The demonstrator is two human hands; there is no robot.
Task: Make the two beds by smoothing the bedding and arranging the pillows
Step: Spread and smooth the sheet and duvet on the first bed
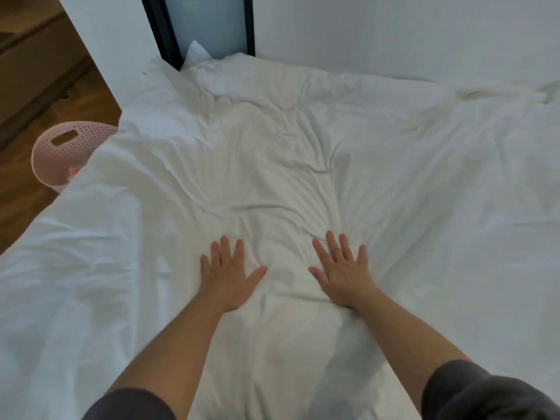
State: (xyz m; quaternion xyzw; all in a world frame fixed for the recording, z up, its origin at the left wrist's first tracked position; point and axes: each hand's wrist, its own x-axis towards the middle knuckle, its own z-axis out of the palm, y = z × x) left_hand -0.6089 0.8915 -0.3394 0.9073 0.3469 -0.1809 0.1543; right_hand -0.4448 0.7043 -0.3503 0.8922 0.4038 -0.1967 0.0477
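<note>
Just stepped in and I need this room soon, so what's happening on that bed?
A person is making the bed. Both the left hand and the right hand lie flat, fingers spread, pressing on the white duvet near its close edge. The cover is spread over the bed but shows many creases, mostly just ahead of the hands and toward the far end by the wall. A pink perforated basket sits on the wood floor at the left side. No pillow is plainly visible.

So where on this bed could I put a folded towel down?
Free: the flatter duvet right of the right grip, out toward the wall, and the near-left stretch by the pink basket. Crowded: the middle, where the left grip and right grip press flat among bunched folds.
</note>
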